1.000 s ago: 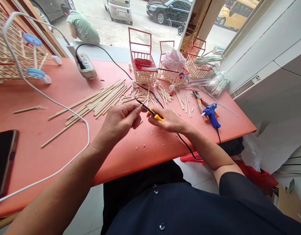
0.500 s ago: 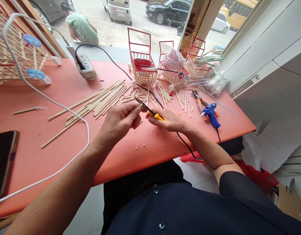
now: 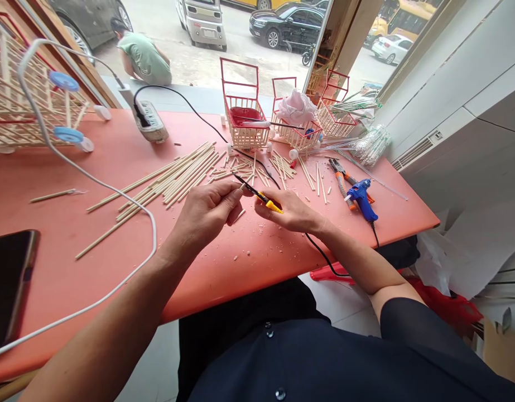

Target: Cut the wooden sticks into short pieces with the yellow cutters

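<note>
My right hand [image 3: 288,210] is closed around the yellow handles of a pair of scissors [image 3: 274,206], whose dark blades point up and to the left. With thumb and forefinger, my left hand [image 3: 207,212] pinches a thin wooden stick [image 3: 242,187]; most of it is hidden by the fingers. The blades lie against or right beside the stick's end; which one I cannot tell. Small wood chips [image 3: 248,253] are scattered below the hands. Just beyond them lie cut stick pieces [image 3: 238,167], and a spread bundle of long sticks [image 3: 169,181] rests to the left.
Small stick-built carts [image 3: 248,134] with red rims stand along the back. A blue glue gun [image 3: 363,201] and pliers [image 3: 340,177] lie at right. At left are a phone [image 3: 10,285], a white cable [image 3: 153,234], a power strip [image 3: 152,124] and a larger stick-built cart [image 3: 27,106].
The scissor blades look closer together than before. Both hands keep their places over the table, and the whole view has shifted slightly.
</note>
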{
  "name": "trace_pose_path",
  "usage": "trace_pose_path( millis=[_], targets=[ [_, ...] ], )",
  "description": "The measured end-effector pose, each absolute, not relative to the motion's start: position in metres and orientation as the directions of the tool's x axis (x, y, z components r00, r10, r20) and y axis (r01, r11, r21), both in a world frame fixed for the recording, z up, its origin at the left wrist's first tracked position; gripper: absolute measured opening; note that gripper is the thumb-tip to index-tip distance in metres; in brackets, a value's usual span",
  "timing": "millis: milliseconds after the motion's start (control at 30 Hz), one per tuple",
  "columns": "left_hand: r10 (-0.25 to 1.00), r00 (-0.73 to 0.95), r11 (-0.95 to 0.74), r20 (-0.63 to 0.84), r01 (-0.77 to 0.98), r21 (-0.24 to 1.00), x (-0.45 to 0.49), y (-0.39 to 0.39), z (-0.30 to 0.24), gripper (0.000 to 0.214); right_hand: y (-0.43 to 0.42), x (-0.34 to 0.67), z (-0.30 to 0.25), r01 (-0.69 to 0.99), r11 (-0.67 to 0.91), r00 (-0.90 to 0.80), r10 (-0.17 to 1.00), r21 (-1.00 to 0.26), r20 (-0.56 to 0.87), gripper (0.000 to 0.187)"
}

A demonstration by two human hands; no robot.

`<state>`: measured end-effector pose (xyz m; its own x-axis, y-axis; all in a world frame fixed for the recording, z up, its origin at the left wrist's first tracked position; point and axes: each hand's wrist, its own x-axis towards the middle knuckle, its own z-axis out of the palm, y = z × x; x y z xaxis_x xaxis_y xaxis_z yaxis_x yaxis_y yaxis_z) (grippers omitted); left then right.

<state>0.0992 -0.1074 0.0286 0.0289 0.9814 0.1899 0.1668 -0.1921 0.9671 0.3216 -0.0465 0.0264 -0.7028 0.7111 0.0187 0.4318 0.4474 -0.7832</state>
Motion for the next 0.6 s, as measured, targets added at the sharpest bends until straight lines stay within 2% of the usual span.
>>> trace_pose_path(
  millis=[233,600],
  targets=[
    [0.982,0.031,-0.191,0.188,0.149,0.97,0.1,-0.109,0.031,0.021,-0.049,0.322,0.025,0.398,0.412,-0.682,0.73,-0.82,0.036,0.052],
    [0.976,0.037,-0.219,0.217,0.235,0.947,0.102,-0.105,0.022,0.02,-0.048,0.319,0.004,0.346,0.528,-0.609,0.755,-0.776,0.242,0.054]
  ],
)
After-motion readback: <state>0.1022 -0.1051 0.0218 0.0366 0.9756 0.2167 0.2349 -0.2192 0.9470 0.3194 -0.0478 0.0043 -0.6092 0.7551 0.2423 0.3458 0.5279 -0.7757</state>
